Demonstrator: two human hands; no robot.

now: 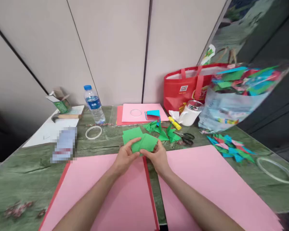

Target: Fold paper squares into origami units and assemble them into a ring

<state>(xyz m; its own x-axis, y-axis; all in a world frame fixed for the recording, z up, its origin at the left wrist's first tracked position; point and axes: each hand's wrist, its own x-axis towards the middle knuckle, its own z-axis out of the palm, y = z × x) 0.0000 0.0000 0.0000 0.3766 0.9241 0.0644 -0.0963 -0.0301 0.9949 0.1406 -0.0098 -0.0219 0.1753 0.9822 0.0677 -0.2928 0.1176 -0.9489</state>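
Note:
Between my two hands I hold a piece of green paper [145, 142] with a crease across it. My left hand [128, 154] grips its left edge, fingers on top. My right hand [159, 156] pinches the lower right edge with the thumb in front and the fingers partly hidden behind. Just behind it lies more flat green paper [130, 133]. Several folded green paper pieces [162, 131] rest farther back to the right, close to black-handled scissors [188, 138]. Large pink sheets [103, 192] lie under my forearms.
A water bottle [94, 106], hammer [66, 116] and white ring [93, 132] stand or lie left. Rightward are a yellow glue stick [174, 123], white mug [190, 114], red bag [175, 89], plastic bag of folded papers [231, 109] and a colourful paper pile [231, 148].

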